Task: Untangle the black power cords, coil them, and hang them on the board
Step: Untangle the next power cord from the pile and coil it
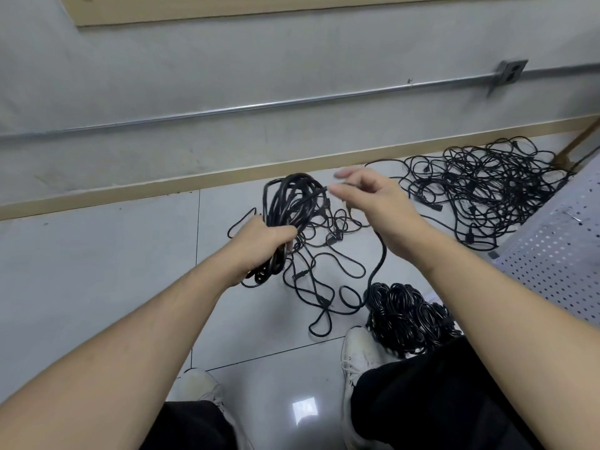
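Left hand clenched round the coiled cords — right hand pinching a loose strand.

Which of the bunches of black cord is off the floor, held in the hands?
The coil gripped by the left hand. The far tangle and the pile by the shoe lie on the floor.

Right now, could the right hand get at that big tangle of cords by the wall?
Probably not without leaning: the right hand pinches a cord in mid-air, and the tangle lies farther right on the floor. Nothing blocks the way.
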